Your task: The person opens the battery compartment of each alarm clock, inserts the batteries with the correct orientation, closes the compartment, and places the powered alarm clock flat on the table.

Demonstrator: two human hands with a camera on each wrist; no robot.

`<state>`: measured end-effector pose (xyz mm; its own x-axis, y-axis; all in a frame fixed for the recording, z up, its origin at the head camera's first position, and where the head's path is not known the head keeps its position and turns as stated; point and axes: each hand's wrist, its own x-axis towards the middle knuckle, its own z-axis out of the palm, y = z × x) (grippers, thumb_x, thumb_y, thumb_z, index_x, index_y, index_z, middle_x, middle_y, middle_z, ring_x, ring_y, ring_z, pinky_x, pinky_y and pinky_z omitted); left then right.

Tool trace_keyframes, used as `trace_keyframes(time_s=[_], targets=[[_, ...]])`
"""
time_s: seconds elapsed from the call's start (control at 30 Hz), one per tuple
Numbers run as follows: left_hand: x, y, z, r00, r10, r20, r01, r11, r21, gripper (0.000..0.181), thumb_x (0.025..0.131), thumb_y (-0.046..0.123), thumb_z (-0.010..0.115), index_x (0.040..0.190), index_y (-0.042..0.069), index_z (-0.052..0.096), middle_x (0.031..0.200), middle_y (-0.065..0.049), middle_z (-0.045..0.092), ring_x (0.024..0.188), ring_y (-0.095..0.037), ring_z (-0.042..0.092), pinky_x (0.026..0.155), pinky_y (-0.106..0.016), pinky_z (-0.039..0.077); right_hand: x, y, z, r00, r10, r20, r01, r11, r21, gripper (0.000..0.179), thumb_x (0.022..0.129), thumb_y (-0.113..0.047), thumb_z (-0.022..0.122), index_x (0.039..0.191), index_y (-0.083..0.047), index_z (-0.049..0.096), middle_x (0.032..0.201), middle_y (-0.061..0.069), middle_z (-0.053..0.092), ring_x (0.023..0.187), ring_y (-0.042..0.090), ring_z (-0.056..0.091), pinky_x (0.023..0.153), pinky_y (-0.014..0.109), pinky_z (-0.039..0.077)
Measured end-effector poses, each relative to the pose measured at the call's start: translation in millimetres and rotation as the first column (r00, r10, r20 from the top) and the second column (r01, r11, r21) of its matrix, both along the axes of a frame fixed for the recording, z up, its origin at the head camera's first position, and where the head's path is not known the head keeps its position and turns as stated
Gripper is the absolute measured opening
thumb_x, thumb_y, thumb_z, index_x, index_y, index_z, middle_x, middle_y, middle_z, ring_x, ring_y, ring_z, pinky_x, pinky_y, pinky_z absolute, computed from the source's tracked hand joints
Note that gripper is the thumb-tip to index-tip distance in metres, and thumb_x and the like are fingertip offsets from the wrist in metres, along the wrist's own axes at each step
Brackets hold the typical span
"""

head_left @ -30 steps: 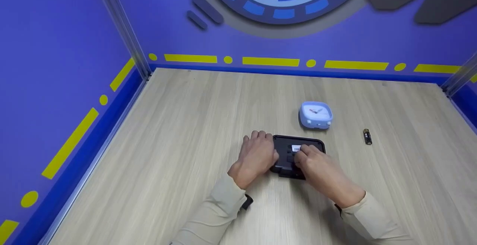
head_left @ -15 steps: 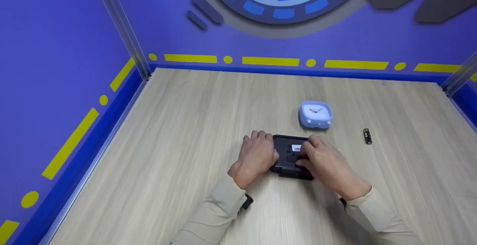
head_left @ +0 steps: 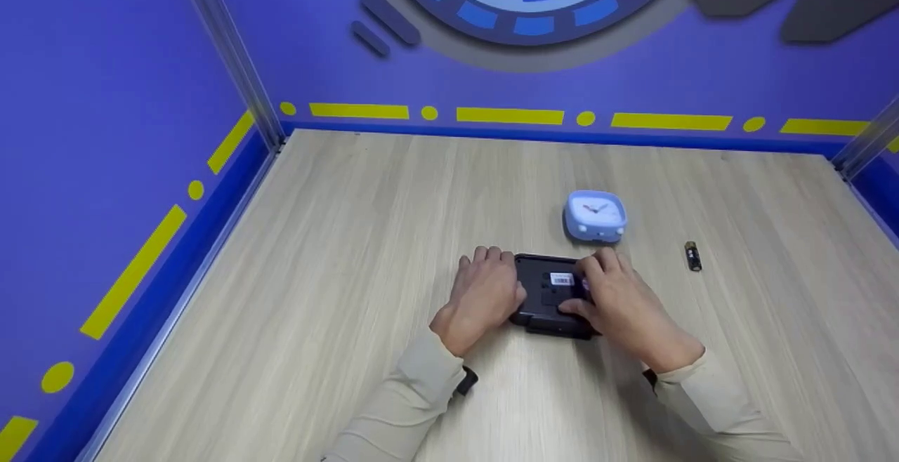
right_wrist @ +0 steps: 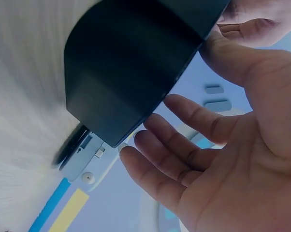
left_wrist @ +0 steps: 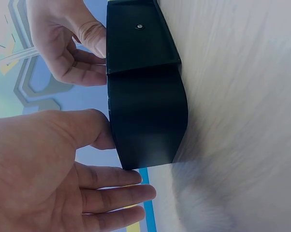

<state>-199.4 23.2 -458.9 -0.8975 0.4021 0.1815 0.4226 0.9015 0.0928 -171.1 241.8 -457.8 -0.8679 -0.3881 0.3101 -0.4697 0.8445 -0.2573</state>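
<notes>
A black boxy device (head_left: 537, 285) lies back side up on the table, with a white barcode label (head_left: 561, 279) on its back. My left hand (head_left: 484, 297) rests at its left end. In the left wrist view, the thumb (left_wrist: 104, 137) touches the device's edge while the other fingers stretch out straight beside it. My right hand (head_left: 621, 300) is over the right end, thumb and fingers spread apart. Its fingertips meet the edge in the right wrist view, loosely bent. What sits on the back beneath the right palm is hidden.
A light blue alarm clock (head_left: 595, 216) stands just behind the device, its face tilted up. To the right lies a single black battery (head_left: 692, 256) with a copper-coloured end. Purple panels (head_left: 449, 83) border the wooden table (head_left: 365, 237) at the back and sides.
My right hand has shifted right across the device's back; its bunched fingers have spread, so the whole label shows. The left hand has stayed in place.
</notes>
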Motion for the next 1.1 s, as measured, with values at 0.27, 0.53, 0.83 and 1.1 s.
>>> trace_keyframes(time_s=[0.27, 0.53, 0.83, 1.1], targets=[[0.0, 0.6, 1.2, 1.0, 0.006, 0.022, -0.006, 1.0, 0.006, 0.029, 0.096, 0.027, 0.066, 0.109, 0.002, 0.071, 0.101, -0.01, 0.067, 0.098, -0.028, 0.061, 0.081, -0.042, 0.049, 0.3, -0.6, -1.2, 1.0, 0.0, 0.002, 0.0, 1.0, 0.006, 0.043, 0.085, -0.019, 0.091, 0.107, 0.007, 0.064, 0.104, 0.016, 0.053, 0.093, 0.037, 0.054, 0.081, 0.053, 0.049], [-1.0, 1.2, 0.4, 1.0, 0.007, 0.024, -0.007, 1.0, 0.004, 0.029, 0.095, 0.026, 0.066, 0.109, 0.002, 0.071, 0.101, -0.01, 0.067, 0.097, -0.028, 0.061, 0.08, -0.041, 0.048, 0.1, -0.6, -1.8, 1.0, 0.019, 0.014, -0.019, 1.0, 0.009, 0.039, 0.087, -0.017, 0.09, 0.105, 0.005, 0.064, 0.102, 0.014, 0.052, 0.093, 0.035, 0.054, 0.081, 0.052, 0.05], [0.6, -0.4, -0.1, 0.999, 0.001, -0.036, 0.0, 1.0, 0.007, 0.028, 0.094, 0.026, 0.067, 0.106, 0.001, 0.072, 0.099, -0.01, 0.069, 0.095, -0.028, 0.063, 0.078, -0.042, 0.05, 2.1, -3.6, -2.4, 0.999, 0.016, 0.049, -0.019, 0.998, 0.053, 0.035, 0.093, -0.02, 0.084, 0.109, 0.003, 0.063, 0.102, 0.014, 0.051, 0.093, 0.035, 0.054, 0.082, 0.053, 0.051], [0.5, 0.4, 0.9, 1.0, 0.008, -0.018, -0.008, 1.0, 0.015, 0.027, 0.094, 0.025, 0.067, 0.107, 0.001, 0.072, 0.1, -0.011, 0.069, 0.096, -0.029, 0.063, 0.078, -0.043, 0.05, 3.6, -5.1, -0.9, 0.997, -0.004, 0.074, -0.001, 0.997, 0.073, 0.035, 0.096, -0.021, 0.081, 0.116, 0.002, 0.064, 0.104, 0.014, 0.051, 0.094, 0.034, 0.053, 0.083, 0.053, 0.05]])
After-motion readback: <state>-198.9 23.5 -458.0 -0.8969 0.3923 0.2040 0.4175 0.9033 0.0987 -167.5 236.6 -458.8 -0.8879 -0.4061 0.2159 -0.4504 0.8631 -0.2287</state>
